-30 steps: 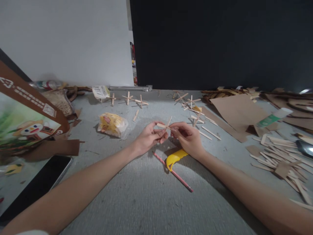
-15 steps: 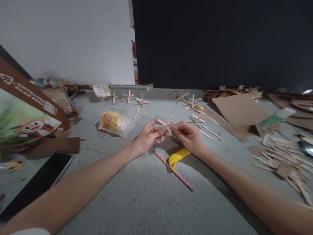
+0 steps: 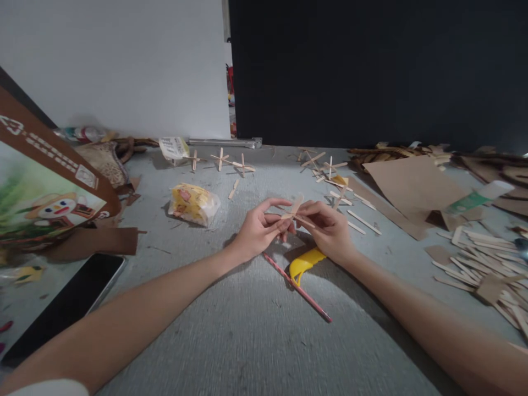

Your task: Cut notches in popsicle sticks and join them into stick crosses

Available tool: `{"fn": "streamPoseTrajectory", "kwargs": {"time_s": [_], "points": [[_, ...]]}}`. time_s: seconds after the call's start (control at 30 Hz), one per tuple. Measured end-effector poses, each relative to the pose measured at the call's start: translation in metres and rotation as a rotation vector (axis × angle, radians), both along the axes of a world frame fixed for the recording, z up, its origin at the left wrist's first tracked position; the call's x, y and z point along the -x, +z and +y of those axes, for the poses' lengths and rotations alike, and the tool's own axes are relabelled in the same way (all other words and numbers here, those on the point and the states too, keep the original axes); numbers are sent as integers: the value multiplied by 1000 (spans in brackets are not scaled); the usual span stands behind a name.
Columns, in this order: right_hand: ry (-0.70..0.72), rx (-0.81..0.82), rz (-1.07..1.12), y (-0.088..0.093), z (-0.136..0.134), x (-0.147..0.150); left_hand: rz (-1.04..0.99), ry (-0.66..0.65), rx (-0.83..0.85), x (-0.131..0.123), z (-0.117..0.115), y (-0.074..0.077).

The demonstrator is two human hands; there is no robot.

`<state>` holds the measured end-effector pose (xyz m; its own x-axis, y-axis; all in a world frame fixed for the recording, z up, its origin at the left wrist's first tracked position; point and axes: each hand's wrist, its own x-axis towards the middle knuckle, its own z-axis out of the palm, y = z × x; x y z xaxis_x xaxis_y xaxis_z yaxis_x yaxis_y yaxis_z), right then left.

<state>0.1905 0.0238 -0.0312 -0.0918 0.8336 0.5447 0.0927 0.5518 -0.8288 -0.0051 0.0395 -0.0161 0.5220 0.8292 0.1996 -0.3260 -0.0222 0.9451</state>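
Observation:
Crossed wooden craft sticks [image 3: 296, 208] are held between my two hands above the middle of the table. My left hand [image 3: 260, 230] pinches one side of them between thumb and fingers. From the other side, my right hand [image 3: 328, 231] grips them with its fingertips, which are partly hidden behind the sticks. Beneath my hands lie a pink pencil [image 3: 305, 297] and a yellow tool with a looped handle [image 3: 303, 264]; I cannot make out its kind. Several joined stick crosses [image 3: 243, 165] stand farther back, with more [image 3: 330, 165] at the back right.
A printed paper bag [image 3: 53, 187] and a phone [image 3: 66, 308] are on the left. A yellow-patterned packet [image 3: 193, 203] sits left of my hands. To the right are loose craft sticks [image 3: 490, 258], brown cardboard [image 3: 408, 187] and a glue stick [image 3: 480, 198]. Panels [image 3: 371, 71] stand behind.
The crossed sticks have turned in my fingers and now show a different side. Both hands have shifted slightly right in view, and the whole scene has moved a little the same way.

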Motion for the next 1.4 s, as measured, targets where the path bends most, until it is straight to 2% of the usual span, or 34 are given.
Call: {"fn": "streamPoseTrajectory", "kwargs": {"time_s": [0.27, 0.4, 0.7, 0.87, 1.03, 1.4], "points": [[57, -1, -19, -7, 5, -3, 4, -15, -21, 1, 3, -2], [26, -4, -65, -3, 5, -1, 6, 20, -13, 0, 4, -1], [-11, -40, -113, -1, 1, 1, -30, 3, 10, -2, 6, -1], [-58, -173, -196, 2, -3, 1, -75, -50, 122, -2, 9, -4], [-225, -376, -272, 1, -1, 0, -117, -95, 218, -3, 10, -6], [-283, -479, -286, 3, -4, 3, -99, -90, 208, -4, 9, -9]]}}
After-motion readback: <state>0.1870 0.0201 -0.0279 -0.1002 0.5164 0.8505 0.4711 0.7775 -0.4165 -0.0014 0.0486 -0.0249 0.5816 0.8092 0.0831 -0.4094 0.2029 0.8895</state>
